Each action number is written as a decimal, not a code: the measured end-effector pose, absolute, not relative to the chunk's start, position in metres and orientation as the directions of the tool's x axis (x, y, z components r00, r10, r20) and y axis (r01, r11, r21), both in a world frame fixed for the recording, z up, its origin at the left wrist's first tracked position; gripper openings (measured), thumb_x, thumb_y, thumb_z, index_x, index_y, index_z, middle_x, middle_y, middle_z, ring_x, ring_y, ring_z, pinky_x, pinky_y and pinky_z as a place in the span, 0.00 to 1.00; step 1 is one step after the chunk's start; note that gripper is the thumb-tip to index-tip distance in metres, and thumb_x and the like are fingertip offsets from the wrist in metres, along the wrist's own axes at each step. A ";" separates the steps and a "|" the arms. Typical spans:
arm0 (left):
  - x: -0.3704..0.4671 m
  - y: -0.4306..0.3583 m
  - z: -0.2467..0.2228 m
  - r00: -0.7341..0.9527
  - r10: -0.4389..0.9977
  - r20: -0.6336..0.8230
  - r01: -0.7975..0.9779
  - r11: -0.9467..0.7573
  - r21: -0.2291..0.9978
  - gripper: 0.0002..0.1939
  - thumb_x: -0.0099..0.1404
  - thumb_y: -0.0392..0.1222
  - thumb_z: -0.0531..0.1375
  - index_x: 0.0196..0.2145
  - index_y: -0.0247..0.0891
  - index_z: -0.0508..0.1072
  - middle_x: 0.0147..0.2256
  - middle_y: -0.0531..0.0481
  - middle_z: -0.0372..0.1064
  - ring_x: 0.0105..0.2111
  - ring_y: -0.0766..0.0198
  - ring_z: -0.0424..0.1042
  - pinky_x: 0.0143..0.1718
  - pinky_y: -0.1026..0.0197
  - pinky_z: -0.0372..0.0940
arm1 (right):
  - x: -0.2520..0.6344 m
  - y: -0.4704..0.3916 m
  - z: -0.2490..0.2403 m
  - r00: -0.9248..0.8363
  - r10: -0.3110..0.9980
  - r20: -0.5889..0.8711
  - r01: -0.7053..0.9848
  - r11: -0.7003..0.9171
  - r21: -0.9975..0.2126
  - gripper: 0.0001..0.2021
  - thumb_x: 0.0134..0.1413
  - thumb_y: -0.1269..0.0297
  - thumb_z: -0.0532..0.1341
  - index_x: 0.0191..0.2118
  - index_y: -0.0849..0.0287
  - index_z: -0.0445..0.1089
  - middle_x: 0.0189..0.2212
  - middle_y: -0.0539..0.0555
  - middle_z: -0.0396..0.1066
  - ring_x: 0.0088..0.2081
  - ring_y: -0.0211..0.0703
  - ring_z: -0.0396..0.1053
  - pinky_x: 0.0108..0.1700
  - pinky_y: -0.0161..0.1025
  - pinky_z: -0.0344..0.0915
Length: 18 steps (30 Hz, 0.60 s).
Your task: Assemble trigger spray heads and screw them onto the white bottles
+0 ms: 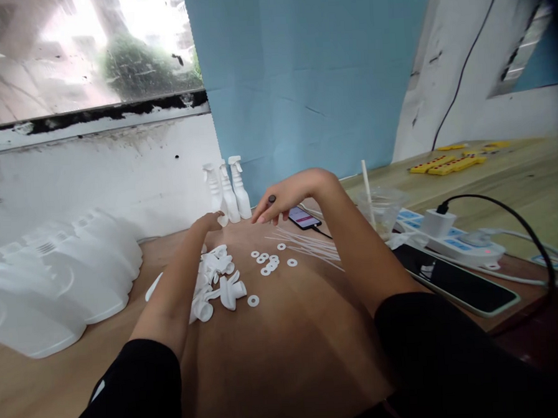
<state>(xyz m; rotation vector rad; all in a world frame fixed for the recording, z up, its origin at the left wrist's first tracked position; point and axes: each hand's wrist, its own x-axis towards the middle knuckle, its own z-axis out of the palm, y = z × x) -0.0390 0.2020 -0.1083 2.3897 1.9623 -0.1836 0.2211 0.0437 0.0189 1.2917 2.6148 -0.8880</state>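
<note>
Taking the bare middle of the table point(285, 333) as the clock's centre, three white spray bottles point(241, 195) stand upright in a close group at 11 o'clock, near the wall.

The left hand point(209, 222) is at the foot of the leftmost bottle, its fingertips at a small white shape; I cannot tell whether this is the bottle's base or a separate piece, nor how closed the grip is.

The right hand point(281, 199) hovers at 12 o'clock, just right of the bottles, wrist bent high and fingers pointing down to the left. A small dark round thing point(271, 199) shows at its fingers; whether the grip holds it I cannot tell.

At 10 o'clock lies a loose heap of white trigger heads point(231, 291), partly behind the left forearm. Flat white rings point(292, 262) lie scattered towards 12, some overlapping. Thin white tubes point(311, 245) fan out at 1 o'clock, with a lit phone point(304, 218) just beyond.

Large white jugs point(99, 262) stand in a row between 9 and 10. At 2 is a clear cup point(386, 206) with a straw; a power strip point(468, 246) and a dark-screened phone point(455, 281) lie towards 3.
</note>
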 end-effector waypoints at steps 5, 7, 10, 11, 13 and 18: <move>-0.068 0.202 -0.098 0.200 0.966 -0.164 0.980 -0.197 0.037 0.24 0.67 0.43 0.58 0.58 0.38 0.59 0.53 0.41 0.61 0.45 0.56 0.69 0.42 0.51 0.69 | 0.220 0.047 0.017 -0.632 0.701 -0.330 0.757 0.467 -0.458 0.30 0.47 0.47 0.65 0.54 0.56 0.69 0.49 0.58 0.71 0.45 0.51 0.71 0.41 0.41 0.69; -0.071 0.203 -0.097 0.215 0.963 -0.161 0.976 -0.206 0.070 0.26 0.67 0.43 0.58 0.60 0.40 0.56 0.54 0.40 0.60 0.43 0.57 0.70 0.40 0.52 0.70 | 0.219 0.047 0.017 -0.631 0.700 -0.333 0.757 0.464 -0.459 0.30 0.47 0.47 0.65 0.55 0.56 0.69 0.49 0.58 0.71 0.45 0.51 0.71 0.42 0.41 0.69; -0.068 0.206 -0.100 0.232 0.967 -0.104 0.969 -0.221 0.111 0.27 0.67 0.44 0.57 0.61 0.40 0.55 0.54 0.40 0.60 0.42 0.58 0.70 0.39 0.53 0.71 | 0.219 0.047 0.017 -0.632 0.697 -0.339 0.758 0.464 -0.459 0.30 0.47 0.47 0.65 0.55 0.56 0.69 0.50 0.58 0.70 0.45 0.51 0.71 0.43 0.41 0.69; -0.065 0.207 -0.102 0.236 0.969 -0.078 0.967 -0.225 0.122 0.26 0.67 0.44 0.57 0.60 0.39 0.56 0.53 0.40 0.60 0.42 0.58 0.70 0.39 0.53 0.70 | 0.220 0.047 0.017 -0.633 0.695 -0.341 0.757 0.465 -0.459 0.30 0.47 0.47 0.65 0.55 0.56 0.69 0.50 0.57 0.70 0.45 0.51 0.71 0.43 0.41 0.69; -0.061 0.206 -0.106 0.243 0.970 -0.023 0.961 -0.238 0.141 0.24 0.67 0.44 0.57 0.59 0.38 0.58 0.52 0.41 0.61 0.42 0.58 0.69 0.39 0.53 0.70 | 0.222 0.046 0.019 -0.628 0.697 -0.346 0.762 0.462 -0.454 0.30 0.47 0.46 0.64 0.55 0.55 0.69 0.49 0.57 0.71 0.45 0.50 0.71 0.43 0.40 0.69; -0.068 0.190 -0.100 0.238 0.956 0.169 0.953 -0.264 0.150 0.21 0.64 0.42 0.59 0.54 0.38 0.62 0.49 0.43 0.60 0.42 0.59 0.68 0.45 0.55 0.66 | 0.227 0.044 0.022 -0.620 0.716 -0.319 0.764 0.460 -0.453 0.30 0.46 0.45 0.65 0.54 0.54 0.69 0.46 0.57 0.73 0.43 0.51 0.73 0.43 0.42 0.69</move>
